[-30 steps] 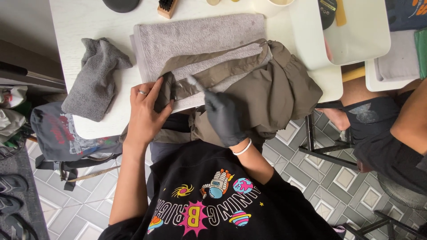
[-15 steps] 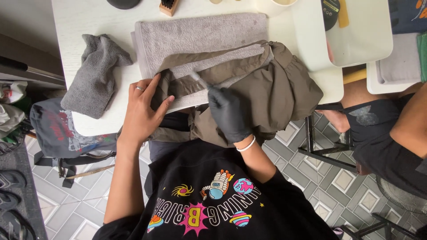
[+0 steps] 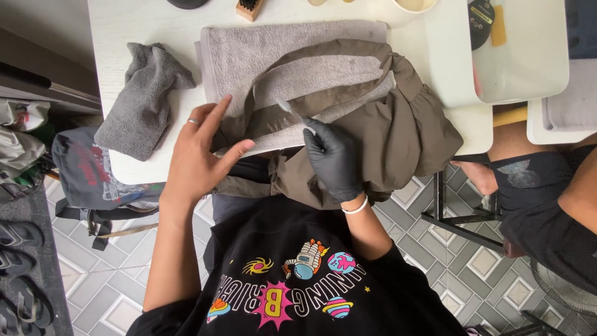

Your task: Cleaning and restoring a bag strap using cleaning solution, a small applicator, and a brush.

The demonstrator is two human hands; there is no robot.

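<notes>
- Head view, nearest: the person's black printed shirt [image 3: 292,280] fills the lower frame; both forearms reach up from it to the white table [image 3: 143,22].
- Right hand [image 3: 333,158], in a black glove, is clenched around a thin pale brush [image 3: 295,115]; the handle runs up and left out of the fist, and its tip touches the strap [image 3: 298,112] of the olive-brown bag [image 3: 398,134].
- Left hand [image 3: 199,155] is bare, with a ring, and grasps nothing: the fingers are spread flat, pressing the strap's left end just beside the brush.
- Bag lies half on the table and half over its near edge, directly above and to the right of the gloved hand; its strap loops across a flat grey towel [image 3: 249,50].
- Left of the towel sits a crumpled dark grey cloth [image 3: 140,102].
- Far right: a white tray [image 3: 528,62], and another person's arm [image 3: 584,186] at the edge.
</notes>
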